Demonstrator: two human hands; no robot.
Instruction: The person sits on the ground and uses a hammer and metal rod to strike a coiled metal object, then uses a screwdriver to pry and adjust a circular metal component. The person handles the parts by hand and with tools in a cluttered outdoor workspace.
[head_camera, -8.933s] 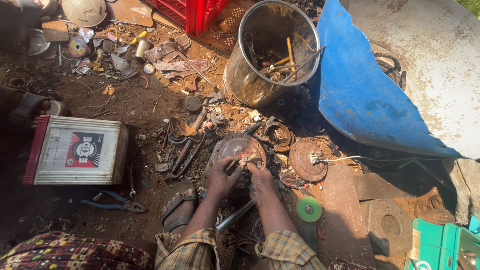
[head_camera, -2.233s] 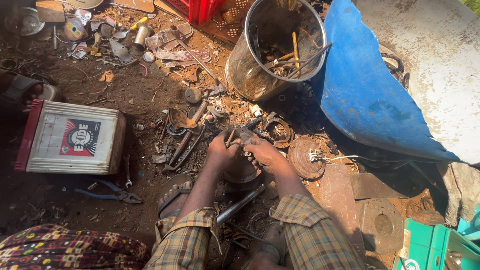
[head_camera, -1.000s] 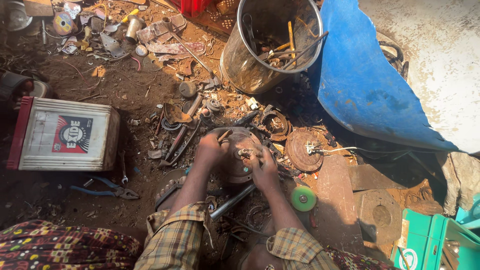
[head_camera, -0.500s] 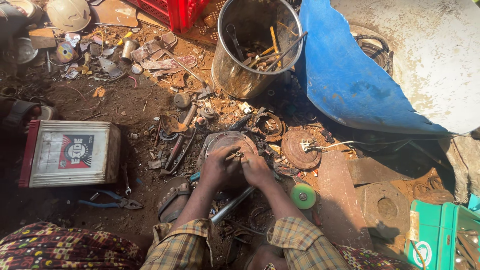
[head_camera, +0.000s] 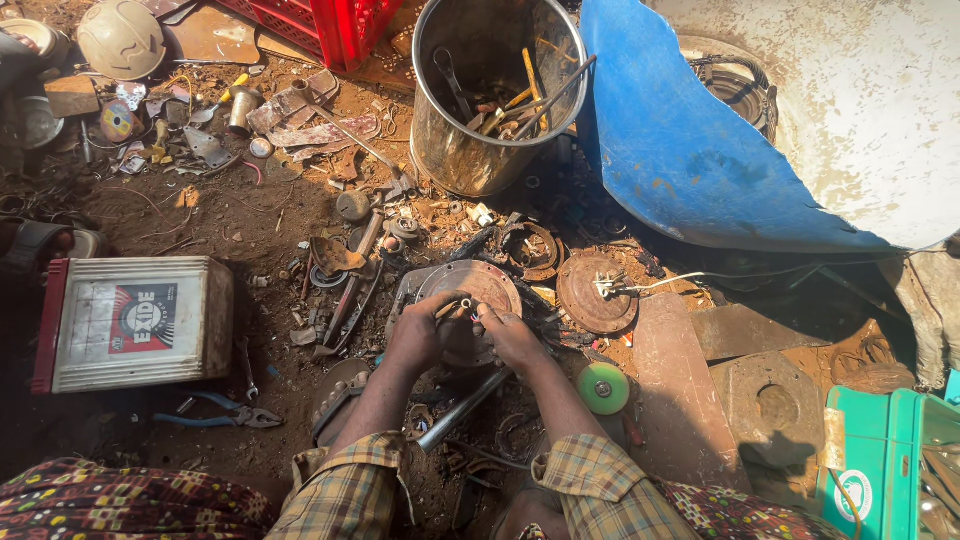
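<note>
Left to right. White box-shaped battery (head_camera: 140, 322) with red trim on the dirt; blue-handled pliers (head_camera: 222, 412) lie just below it. At centre, the left hand (head_camera: 415, 335) and right hand (head_camera: 508, 333) meet over a rusty round metal plate (head_camera: 470, 290) on the ground, fingertips pinching a small metal fitting (head_camera: 455, 306) at its middle; half a second ago the hands covered more of the plate, and they have since drawn toward its near edge, so the work now concentrates on that fitting. A steel bucket (head_camera: 495, 95) of tools stands beyond. Right of the hands: a second rusty disc (head_camera: 595, 295) with a white wire, a green grinding wheel (head_camera: 604, 388), a blue sheet (head_camera: 690, 150), a green crate (head_camera: 890, 460)
</note>
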